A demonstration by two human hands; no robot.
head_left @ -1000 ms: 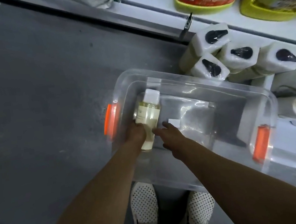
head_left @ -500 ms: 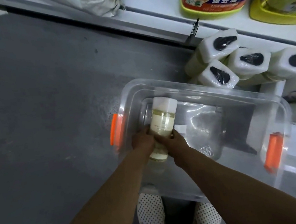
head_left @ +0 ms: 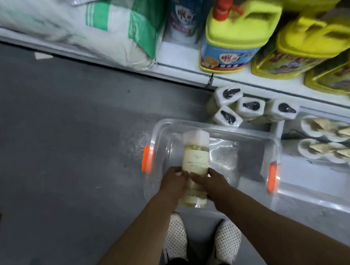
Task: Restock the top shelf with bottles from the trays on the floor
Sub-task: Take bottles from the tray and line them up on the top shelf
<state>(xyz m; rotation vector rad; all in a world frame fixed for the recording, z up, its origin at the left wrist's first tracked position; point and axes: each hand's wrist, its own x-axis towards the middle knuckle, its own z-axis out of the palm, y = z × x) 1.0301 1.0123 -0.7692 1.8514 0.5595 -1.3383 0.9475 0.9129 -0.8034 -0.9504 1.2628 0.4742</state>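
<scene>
A clear bottle of pale yellow liquid with a white cap [head_left: 195, 156] is held above a clear plastic tray with orange latches [head_left: 257, 141] on the floor. My left hand [head_left: 173, 182] grips its lower left side and my right hand [head_left: 210, 181] grips its lower right side. A second pale bottle [head_left: 193, 200] shows just below my hands. Several white-capped bottles with black spouts [head_left: 249, 107] stand behind the tray.
A low white shelf [head_left: 179, 56] carries yellow jugs [head_left: 238, 32], a blue bottle [head_left: 187, 12] and a green-and-white sack [head_left: 124, 25]. A second clear tray [head_left: 325, 199] with white-capped bottles [head_left: 335, 140] lies to the right. My white shoes [head_left: 174, 237] stand on grey floor.
Both hands closed round the bottle and lifted it out of the tray. The view tilted up, so the shelf's jugs and sack came into sight.
</scene>
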